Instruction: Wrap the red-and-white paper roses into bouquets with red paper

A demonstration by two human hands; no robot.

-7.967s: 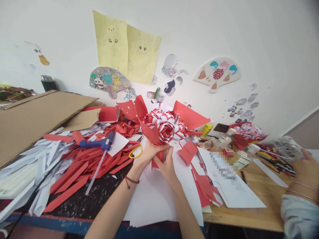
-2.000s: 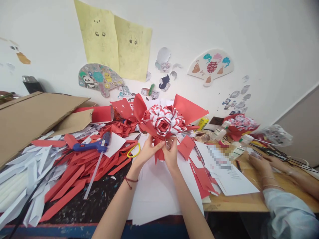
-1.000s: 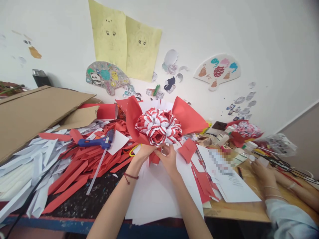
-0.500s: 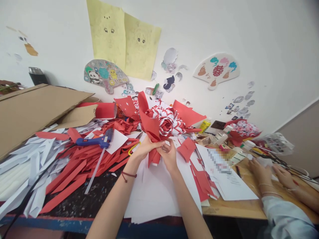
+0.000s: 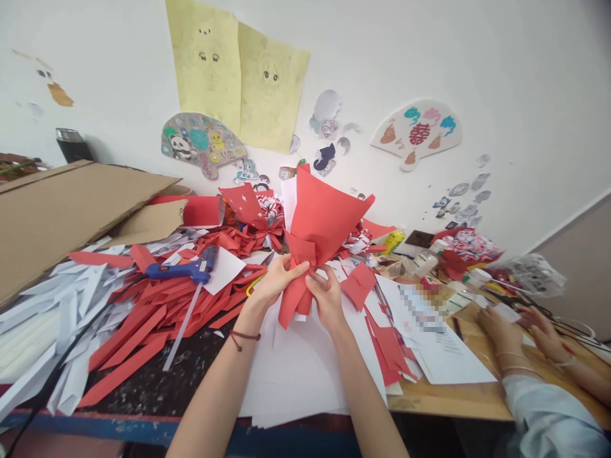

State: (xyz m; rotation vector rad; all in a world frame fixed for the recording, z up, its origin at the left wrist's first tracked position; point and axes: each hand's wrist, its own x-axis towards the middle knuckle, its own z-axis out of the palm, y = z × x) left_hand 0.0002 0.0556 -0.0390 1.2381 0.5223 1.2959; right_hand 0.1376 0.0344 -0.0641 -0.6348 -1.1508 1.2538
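A bouquet wrapped in red paper stands upright in front of me, its plain red side turned my way, with a strip of white paper showing at its upper left. My left hand is closed round the narrow gathered neck, thumb lying across the front. From the other side my right hand grips the same neck between thumb and fingers. Below them the red paper flares into a short tail over a stack of white sheets. The flowers in this bouquet are hidden behind the wrap.
A blue glue gun lies on red paper strips, left of my hands. White folded strips and cardboard are farther left. Another bouquet and bottles stand right. A co-worker's hands hold white paper there.
The bouquet has been turned in my hands: its red and white paper flowers faced me before, and now the smooth red wrapping does. The co-worker's right hand has shifted slightly.
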